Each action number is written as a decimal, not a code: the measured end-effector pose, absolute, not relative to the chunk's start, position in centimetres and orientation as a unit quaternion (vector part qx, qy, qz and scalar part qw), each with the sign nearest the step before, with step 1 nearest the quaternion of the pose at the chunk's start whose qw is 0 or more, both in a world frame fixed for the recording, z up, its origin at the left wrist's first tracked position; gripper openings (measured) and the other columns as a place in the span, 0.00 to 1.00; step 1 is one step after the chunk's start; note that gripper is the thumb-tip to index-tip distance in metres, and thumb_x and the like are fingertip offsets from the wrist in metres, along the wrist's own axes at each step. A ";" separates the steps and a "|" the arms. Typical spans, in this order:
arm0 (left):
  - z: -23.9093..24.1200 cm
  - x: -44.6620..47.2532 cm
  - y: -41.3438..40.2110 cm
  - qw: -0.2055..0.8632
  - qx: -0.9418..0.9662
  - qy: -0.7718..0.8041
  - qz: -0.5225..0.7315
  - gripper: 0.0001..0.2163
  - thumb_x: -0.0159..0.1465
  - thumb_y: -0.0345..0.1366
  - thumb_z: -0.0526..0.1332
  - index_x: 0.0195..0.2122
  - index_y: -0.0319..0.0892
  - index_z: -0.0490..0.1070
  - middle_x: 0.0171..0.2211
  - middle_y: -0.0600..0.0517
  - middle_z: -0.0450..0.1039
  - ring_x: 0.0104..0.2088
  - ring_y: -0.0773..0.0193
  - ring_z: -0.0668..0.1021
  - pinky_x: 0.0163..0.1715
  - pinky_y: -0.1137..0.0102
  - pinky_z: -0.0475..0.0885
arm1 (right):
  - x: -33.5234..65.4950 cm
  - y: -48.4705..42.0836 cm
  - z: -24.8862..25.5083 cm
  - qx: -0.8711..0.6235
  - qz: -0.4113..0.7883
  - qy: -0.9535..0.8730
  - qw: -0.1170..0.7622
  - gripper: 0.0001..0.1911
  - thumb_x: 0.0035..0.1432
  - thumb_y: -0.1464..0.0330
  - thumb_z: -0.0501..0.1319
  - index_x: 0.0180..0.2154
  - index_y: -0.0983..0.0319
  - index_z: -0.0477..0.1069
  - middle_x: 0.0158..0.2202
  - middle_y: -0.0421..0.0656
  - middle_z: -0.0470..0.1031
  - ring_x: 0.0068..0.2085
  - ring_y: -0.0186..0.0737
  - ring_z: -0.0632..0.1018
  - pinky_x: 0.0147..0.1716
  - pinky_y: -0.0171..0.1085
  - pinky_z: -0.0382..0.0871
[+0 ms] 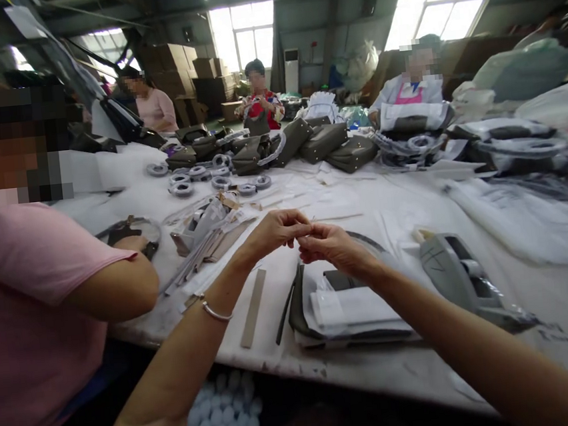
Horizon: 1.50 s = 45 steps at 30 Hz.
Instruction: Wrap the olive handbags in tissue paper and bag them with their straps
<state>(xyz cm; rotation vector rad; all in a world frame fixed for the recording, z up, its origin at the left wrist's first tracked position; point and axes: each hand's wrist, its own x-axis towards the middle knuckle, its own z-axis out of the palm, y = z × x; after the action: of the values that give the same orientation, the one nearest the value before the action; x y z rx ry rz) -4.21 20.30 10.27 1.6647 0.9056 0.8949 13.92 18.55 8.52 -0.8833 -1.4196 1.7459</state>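
My left hand (278, 230) and my right hand (330, 245) meet fingertip to fingertip above the white table (389, 209). Both pinch something thin between them that I cannot make out. A metal bangle (216, 311) circles my left wrist. Just below my right hand lies a dark olive bag piece (300, 305) with folded white paper (351, 307) on top. A tan strip (253, 307) and a dark thin strip (284, 307) lie under my left forearm.
A grey tape dispenser (464, 279) sits to the right. A person in a pink shirt (27, 318) works close on my left, arm on the table. Tape rolls (200, 177) and olive bags (322, 143) fill the far side, where three more people sit.
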 end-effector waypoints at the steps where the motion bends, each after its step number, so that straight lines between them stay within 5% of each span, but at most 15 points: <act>1: 10.1 -3.8 20.2 0.501 0.684 0.376 0.374 0.16 0.58 0.47 0.69 0.34 0.38 0.75 0.22 0.56 0.70 0.19 0.74 0.70 0.18 0.79 0.64 | 14.3 18.5 8.3 -0.353 0.669 -0.547 0.359 0.18 0.46 0.59 0.74 0.35 0.63 0.76 0.30 0.41 0.77 0.29 0.35 0.76 0.35 0.39 0.72; 11: 7.4 -0.3 20.4 0.563 0.625 0.358 0.405 0.23 0.57 0.54 0.68 0.38 0.40 0.65 0.20 0.55 0.74 0.16 0.67 0.75 0.13 0.79 0.65 | 16.9 18.5 7.2 -0.373 0.631 -0.537 0.418 0.16 0.47 0.57 0.73 0.33 0.62 0.78 0.30 0.41 0.78 0.32 0.36 0.75 0.35 0.38 0.66; 18: 6.0 0.2 20.3 0.622 0.587 0.346 0.386 0.31 0.59 0.56 0.65 0.55 0.40 0.62 0.22 0.54 0.76 0.18 0.64 0.77 0.15 0.77 0.66 | 17.4 18.8 5.9 -0.368 0.639 -0.516 0.436 0.17 0.48 0.55 0.72 0.29 0.62 0.75 0.25 0.38 0.74 0.27 0.34 0.73 0.32 0.38 0.65; 25: 4.1 -1.3 19.8 0.602 0.596 0.364 0.386 0.22 0.61 0.55 0.63 0.37 0.37 0.71 0.29 0.46 0.79 0.28 0.63 0.81 0.28 0.73 0.71 | 18.3 19.6 5.4 -0.421 0.628 -0.458 0.468 0.19 0.43 0.56 0.75 0.31 0.61 0.75 0.29 0.39 0.76 0.30 0.34 0.74 0.33 0.36 0.66; 29: 3.0 -2.3 19.6 0.594 0.609 0.336 0.403 0.16 0.60 0.47 0.68 0.37 0.37 0.74 0.32 0.47 0.79 0.35 0.61 0.81 0.41 0.69 0.72 | 18.4 19.9 5.1 -0.438 0.629 -0.444 0.464 0.19 0.41 0.56 0.76 0.29 0.61 0.76 0.30 0.41 0.77 0.31 0.35 0.75 0.32 0.36 0.67; 38: 1.3 -2.9 19.9 0.641 0.571 0.331 0.392 0.15 0.58 0.43 0.70 0.38 0.37 0.75 0.32 0.49 0.77 0.34 0.64 0.79 0.39 0.70 0.72 | 17.7 20.5 5.1 -0.451 0.607 -0.467 0.460 0.18 0.42 0.57 0.76 0.29 0.63 0.77 0.30 0.44 0.79 0.31 0.37 0.76 0.32 0.37 0.68; 45: 2.1 -2.2 20.7 0.631 0.568 0.370 0.376 0.17 0.55 0.48 0.70 0.32 0.38 0.73 0.22 0.53 0.73 0.21 0.69 0.74 0.23 0.75 0.68 | 17.5 21.7 5.1 -0.449 0.563 -0.536 0.440 0.16 0.45 0.57 0.74 0.30 0.62 0.78 0.27 0.42 0.78 0.30 0.37 0.75 0.32 0.38 0.69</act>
<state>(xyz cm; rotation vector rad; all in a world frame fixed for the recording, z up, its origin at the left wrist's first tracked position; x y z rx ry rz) -2.22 20.67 2.14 1.3011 0.8471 0.8604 17.50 21.66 5.14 -1.1159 -1.3317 1.3982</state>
